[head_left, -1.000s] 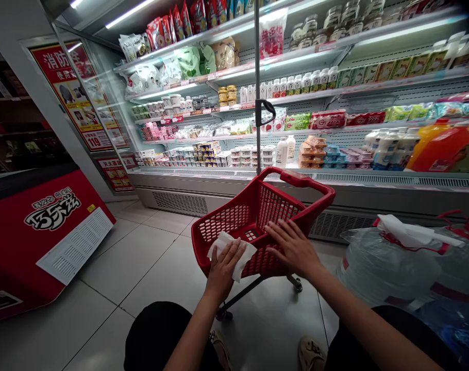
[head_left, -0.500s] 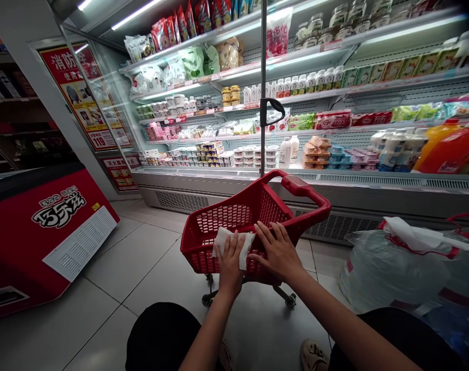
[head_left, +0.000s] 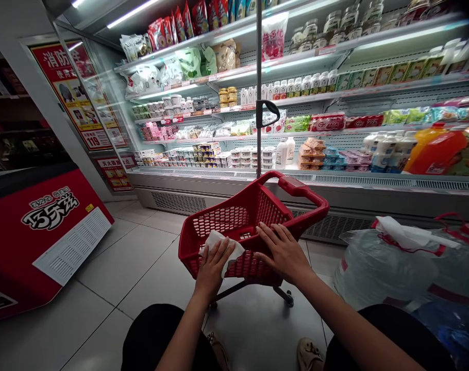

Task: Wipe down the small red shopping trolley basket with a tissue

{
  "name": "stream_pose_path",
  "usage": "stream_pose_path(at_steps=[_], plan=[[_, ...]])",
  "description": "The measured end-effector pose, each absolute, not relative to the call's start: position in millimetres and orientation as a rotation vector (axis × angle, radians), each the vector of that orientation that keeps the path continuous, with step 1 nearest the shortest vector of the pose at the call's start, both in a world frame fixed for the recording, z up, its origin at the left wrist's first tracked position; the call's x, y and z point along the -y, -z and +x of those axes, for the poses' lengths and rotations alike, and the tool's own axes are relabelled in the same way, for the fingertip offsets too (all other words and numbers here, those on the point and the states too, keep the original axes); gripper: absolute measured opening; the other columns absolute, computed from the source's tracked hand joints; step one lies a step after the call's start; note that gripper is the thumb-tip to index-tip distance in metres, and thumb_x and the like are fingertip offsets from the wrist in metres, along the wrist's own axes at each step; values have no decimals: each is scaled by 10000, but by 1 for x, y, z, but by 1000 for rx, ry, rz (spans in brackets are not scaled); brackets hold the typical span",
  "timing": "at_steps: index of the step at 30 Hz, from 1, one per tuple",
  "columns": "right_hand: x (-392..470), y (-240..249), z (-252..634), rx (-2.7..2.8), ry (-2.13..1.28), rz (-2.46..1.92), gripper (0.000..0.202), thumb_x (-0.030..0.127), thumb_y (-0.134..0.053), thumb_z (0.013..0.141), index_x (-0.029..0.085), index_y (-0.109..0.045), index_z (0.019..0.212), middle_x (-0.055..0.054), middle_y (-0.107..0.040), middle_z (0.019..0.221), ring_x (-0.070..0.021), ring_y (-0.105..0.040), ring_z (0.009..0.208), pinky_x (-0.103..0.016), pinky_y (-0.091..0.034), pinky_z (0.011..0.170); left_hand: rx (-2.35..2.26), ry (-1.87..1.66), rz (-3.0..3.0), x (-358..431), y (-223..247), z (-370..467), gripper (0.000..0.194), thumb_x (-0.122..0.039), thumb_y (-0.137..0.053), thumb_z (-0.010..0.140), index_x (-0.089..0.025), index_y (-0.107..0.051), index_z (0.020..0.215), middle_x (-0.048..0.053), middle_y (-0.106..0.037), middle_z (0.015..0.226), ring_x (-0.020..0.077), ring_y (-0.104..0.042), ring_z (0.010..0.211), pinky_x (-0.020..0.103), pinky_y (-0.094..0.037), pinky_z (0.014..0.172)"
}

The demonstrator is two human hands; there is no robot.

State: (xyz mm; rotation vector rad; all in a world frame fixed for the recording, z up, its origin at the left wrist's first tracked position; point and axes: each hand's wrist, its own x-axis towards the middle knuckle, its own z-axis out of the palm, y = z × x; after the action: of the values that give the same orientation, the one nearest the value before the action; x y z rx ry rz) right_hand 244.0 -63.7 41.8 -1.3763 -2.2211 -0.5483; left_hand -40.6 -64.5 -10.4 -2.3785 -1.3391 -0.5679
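Red cart (head_left: 182, 242) right ahead, long axis left to right, handle (head_left: 296, 186) rising right; left hand (head_left: 210, 268) holds white cloth (head_left: 214, 238) on near rim, right hand (head_left: 285, 253), spread wide, nearer handle.

The cart (head_left: 234, 219) is bright red all over (even its handle), its sides patterned with rows of small holes. The cloth (head_left: 215, 239) is plain white. Red also covers the freezer (head_left: 10, 252), with black-and-white lettering and a pale slatted vent (head_left: 74, 247). The floor tiles (head_left: 141, 263) are light grey, crossed by dark lines. The trousers (head_left: 153, 335) are solid black, the shoes (head_left: 310, 353) beige with dark markings. The poster (head_left: 76, 95) mixes red and yellow (loud stuff), and one big jug (head_left: 435, 154) is vivid orange.
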Motion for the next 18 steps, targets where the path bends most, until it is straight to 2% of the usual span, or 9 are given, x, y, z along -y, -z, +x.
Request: stream_pose_path(at_steps=[4, 7, 11, 15, 18], plan=[[70, -44, 242, 2254, 537, -1343, 765, 629, -437, 1026, 220, -287, 1655, -58, -413, 1654, -337, -400, 1479, -537, -289, 1245, 1386, 588, -2341, 66, 11, -42, 872, 59, -347, 913, -369, -191, 1657, -28, -288, 1705, 197, -215, 1598, 508, -57, 1319], [74, -52, 253, 2307, 546, -1284, 699, 528, -460, 1045, 221, -294, 1651, -38, -378, 1674, -303, -334, 1531, -504, -289, 1255, 1387, 603, -2327, 64, 12, -43, 820, 35, -335, 953, -373, -210, 1653, -22, -272, 1712, 207, -208, 1601, 522, -61, 1315], [72, -63, 282, 2204, 641, -1336, 676, 443, -497, 1031, 260, -298, 1650, -17, -310, 1705, -337, -179, 1590, -579, -202, 1273, 1452, 690, -2291, 58, 15, -35, 654, -137, -384, 1057, -354, -229, 1655, 12, -271, 1718, 252, -190, 1607, 577, -54, 1303], [67, -61, 295, 2136, 650, -1389, 741, 533, -526, 992, 246, -321, 1644, -47, -406, 1659, -397, -281, 1535, -645, -169, 1254, 1577, 834, -2227, 52, 16, -3, 616, -329, -454, 1079, -340, -242, 1657, 32, -283, 1718, 308, -180, 1605, 631, 43, 1285], [66, -58, 289, 2124, 632, -1427, 791, 560, -536, 969, 200, -326, 1642, -85, -455, 1627, -436, -342, 1481, -681, -164, 1234, 1552, 856, -2324, 50, 11, 33, 654, -318, -465, 1067, -343, -205, 1666, 34, -283, 1717, 317, -198, 1598, 643, 50, 1282]])
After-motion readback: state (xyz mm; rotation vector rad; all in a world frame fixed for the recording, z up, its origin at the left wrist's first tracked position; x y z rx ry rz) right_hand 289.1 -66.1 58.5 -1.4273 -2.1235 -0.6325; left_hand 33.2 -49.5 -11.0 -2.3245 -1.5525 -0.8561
